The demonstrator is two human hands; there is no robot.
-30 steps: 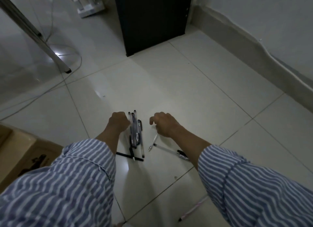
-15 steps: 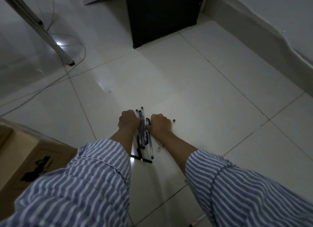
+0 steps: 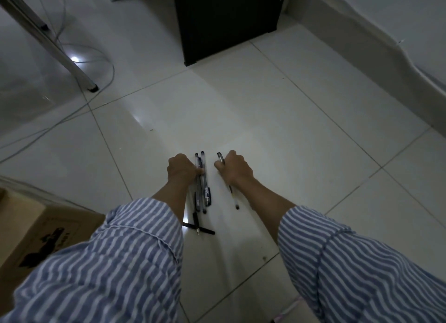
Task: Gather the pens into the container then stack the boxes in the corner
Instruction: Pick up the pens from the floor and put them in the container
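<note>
Pens (image 3: 205,193): bundle gripped in left hand (image 3: 181,170); single pen (image 3: 233,197) clasped in right hand (image 3: 236,169); two black pens (image 3: 205,230) crossed on floor (image 3: 265,129).

No writing can be read. The cardboard box (image 3: 31,223) bears a dark printed mark (blurred past reading), and one pen (image 3: 206,194) carries a small white label, too small to read.

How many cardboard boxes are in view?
1: the cardboard box at lower left, beside the left sleeve, partly cut off by the frame edge. Others may sit out of view.
</note>
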